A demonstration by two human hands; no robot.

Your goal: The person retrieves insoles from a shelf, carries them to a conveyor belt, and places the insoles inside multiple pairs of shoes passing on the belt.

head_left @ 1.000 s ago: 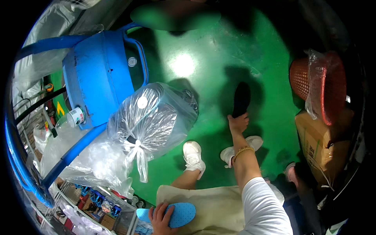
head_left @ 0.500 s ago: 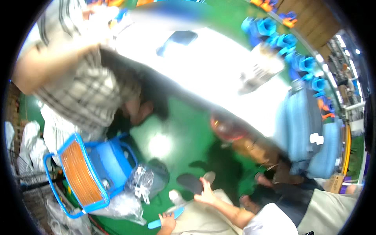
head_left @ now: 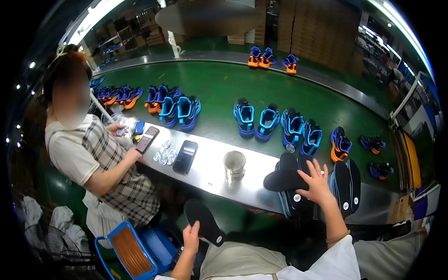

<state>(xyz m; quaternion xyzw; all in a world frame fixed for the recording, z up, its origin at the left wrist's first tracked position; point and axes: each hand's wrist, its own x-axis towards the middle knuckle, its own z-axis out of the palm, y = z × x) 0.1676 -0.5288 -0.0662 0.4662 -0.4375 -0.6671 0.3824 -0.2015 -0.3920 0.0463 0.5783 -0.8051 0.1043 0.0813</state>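
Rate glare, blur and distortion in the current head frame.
Head view: glare whitens the near metal ledge, and the ceiling light tube blows out; head view: fisheye bows the far metal rail, corners go black; head view: left hand, its black insole and right hand look reasonably sharp.

Head-worn fisheye looks down and ahead over left hand (head_left: 190, 239), right hand (head_left: 318, 185), close metal bench (head_left: 256, 168), farther green surface (head_left: 219, 88); perhaps tilted, rim dark.

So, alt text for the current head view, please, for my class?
A person's left hand holds a black insole while the right hand touches another insole over stacked insoles on a metal bench. Beyond, blue, black and orange sneakers stand on a green surface; at left, a co-worker holds a phone.
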